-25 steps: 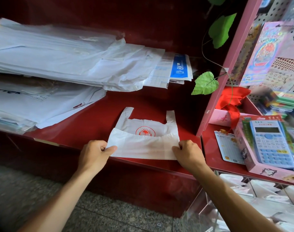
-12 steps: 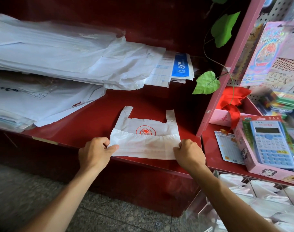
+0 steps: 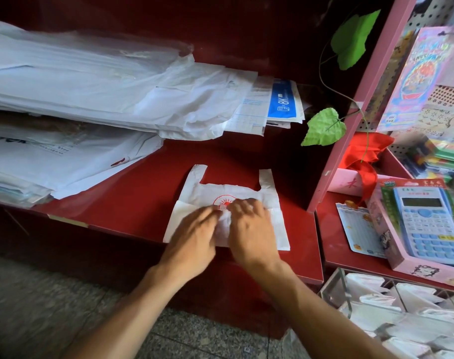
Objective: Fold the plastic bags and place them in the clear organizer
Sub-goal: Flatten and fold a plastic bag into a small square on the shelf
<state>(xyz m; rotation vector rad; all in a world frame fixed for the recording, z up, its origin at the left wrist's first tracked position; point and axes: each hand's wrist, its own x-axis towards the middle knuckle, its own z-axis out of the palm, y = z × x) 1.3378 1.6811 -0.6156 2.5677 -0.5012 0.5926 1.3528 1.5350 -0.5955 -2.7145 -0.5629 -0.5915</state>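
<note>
On the dark red desk [image 3: 143, 203], the white plastic bag with a red emblem [image 3: 268, 200] lies flat at 6 o'clock. The left hand [image 3: 195, 234] and right hand [image 3: 251, 229], earlier pinching its side edges, now press together at its centre, fingers extended, grip released.

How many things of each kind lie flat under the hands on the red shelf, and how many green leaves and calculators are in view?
White plastic bag under the left hand and right hand: 1
Green leaves, upper and lower: 2
Blue calculator in its box: 1
Total: 4
</note>
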